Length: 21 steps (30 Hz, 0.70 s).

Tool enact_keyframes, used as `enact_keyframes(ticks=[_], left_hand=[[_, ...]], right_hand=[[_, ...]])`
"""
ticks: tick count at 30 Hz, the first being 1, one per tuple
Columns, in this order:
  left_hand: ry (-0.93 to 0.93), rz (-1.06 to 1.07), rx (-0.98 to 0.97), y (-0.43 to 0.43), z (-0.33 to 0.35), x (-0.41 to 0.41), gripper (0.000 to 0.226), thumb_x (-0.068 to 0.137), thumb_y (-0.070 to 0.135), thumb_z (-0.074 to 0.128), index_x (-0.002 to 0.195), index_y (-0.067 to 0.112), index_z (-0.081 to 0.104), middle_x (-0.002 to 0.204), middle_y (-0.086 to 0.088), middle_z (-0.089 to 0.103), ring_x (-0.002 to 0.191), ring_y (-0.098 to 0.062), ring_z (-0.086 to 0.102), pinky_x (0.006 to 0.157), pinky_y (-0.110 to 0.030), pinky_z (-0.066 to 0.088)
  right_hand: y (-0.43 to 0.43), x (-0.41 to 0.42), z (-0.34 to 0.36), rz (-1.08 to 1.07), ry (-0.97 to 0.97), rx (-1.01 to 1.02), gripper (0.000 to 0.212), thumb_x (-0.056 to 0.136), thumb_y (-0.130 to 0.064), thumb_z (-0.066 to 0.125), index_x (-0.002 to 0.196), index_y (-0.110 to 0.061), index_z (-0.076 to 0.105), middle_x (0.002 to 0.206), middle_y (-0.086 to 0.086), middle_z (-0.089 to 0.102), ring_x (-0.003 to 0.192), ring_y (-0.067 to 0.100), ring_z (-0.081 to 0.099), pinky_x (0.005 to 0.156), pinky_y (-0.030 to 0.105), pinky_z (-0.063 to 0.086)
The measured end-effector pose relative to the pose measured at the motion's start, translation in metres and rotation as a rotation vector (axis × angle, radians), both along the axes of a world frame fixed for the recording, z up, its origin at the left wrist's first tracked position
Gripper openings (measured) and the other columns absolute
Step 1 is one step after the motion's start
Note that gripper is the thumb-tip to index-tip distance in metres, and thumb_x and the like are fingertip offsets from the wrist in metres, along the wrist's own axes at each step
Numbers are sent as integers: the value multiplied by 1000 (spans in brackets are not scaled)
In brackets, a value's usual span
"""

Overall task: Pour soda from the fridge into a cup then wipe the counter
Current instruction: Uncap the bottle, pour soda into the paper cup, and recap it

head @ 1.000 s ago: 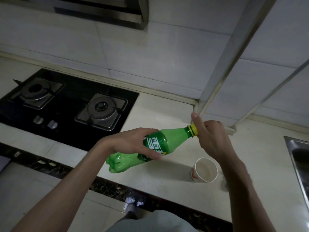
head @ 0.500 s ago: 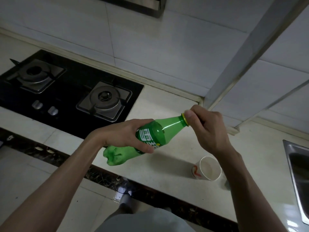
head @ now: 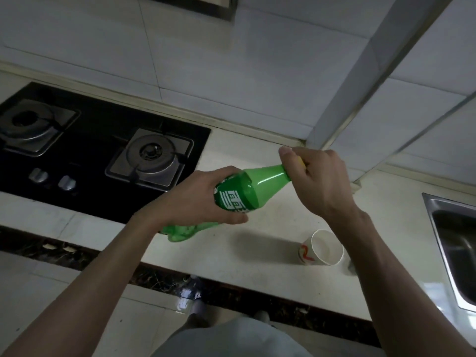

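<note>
Currently uncapping: left hand wraps green soda bottle mid-body, held tilted above counter; right hand fingers pinch yellow cap. Best: level neck upward, twist slowly against fizz. Paper cup stands upright below right forearm.

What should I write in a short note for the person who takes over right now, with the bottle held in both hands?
Left hand: closed around the middle of the green soda bottle, held tilted above the counter.
Right hand: grip closed on the yellow cap at the bottle neck.
Paper cup: upright on the counter, near the sink, below the right forearm. It looks empty.
Done: bottle is out and in hand.
Left: take the cap off, pour into the cup, then wipe the counter. No cloth is visible in this view.
</note>
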State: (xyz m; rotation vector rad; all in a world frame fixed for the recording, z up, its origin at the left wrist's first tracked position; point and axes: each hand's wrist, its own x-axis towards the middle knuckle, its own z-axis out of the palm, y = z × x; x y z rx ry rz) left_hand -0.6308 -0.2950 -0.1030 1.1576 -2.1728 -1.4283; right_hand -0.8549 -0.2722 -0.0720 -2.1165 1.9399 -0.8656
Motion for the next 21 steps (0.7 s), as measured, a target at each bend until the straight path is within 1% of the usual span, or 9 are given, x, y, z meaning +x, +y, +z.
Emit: enact_keyframes(ticks=[4,7,9,11,14,15,16,19,21], left_hand=[[152,-189,348,-8,5,4,53,74,7,80,114,37,64,103,4,74,90,-14,71,79,-30,59],[151,-249,390,-9,4,-1,55,71,7,82,109,43,66,102,3,74,90,-15,71,77,-30,59],[112,-218,275,-8,0,-11,56,71,14,85,117,37,61,105,5,71,93,-12,70,78,-26,58],[82,-128,84,-6,-4,-23,58,71,23,86,119,37,57,102,9,70,91,-8,68,77,-25,57],[-172,27,-397,-6,-15,-37,70,70,41,83,129,40,46,109,18,65,94,-5,62,76,-28,52],[-234,54,-490,-5,-17,-41,73,70,44,81,132,41,43,110,19,63,95,-6,60,75,-28,50],[-241,53,-491,-6,-18,-44,74,69,46,81,132,41,42,109,20,62,93,-5,60,74,-27,50],[-108,-71,-139,-13,-11,-48,66,67,39,86,123,40,52,100,15,68,84,-3,66,72,-26,57],[-5,-180,158,-19,-2,-46,58,69,26,86,119,34,60,102,7,71,89,-8,69,76,-25,58]], right_hand=[[1,-7,10,215,127,-158,59,98,-44,33,52,-12,51,41,-1,38,36,18,37,41,30,31],[5,-12,7,234,91,-206,60,99,-38,33,47,-11,47,39,-1,35,33,17,32,40,26,25],[8,-16,3,136,44,-170,58,96,-35,33,44,-12,42,37,-6,26,31,14,24,38,24,21],[6,-21,-2,-28,19,-25,54,95,-36,32,44,-16,35,39,-8,22,34,12,20,39,21,19],[0,-31,-15,-252,-26,248,42,96,-27,37,56,-14,36,48,1,31,46,18,28,49,26,25],[0,-35,-19,-295,-70,307,41,96,-28,37,59,-13,38,52,3,34,49,19,30,52,27,27],[1,-37,-20,-317,-105,336,43,98,-33,36,60,-13,40,53,4,36,50,20,32,53,28,29],[9,-42,-20,-253,-28,161,59,99,-50,34,51,-15,38,46,0,33,42,17,30,47,24,27],[14,-47,-12,-109,68,11,61,98,-50,32,46,-17,35,41,-3,28,37,14,25,45,24,20]])
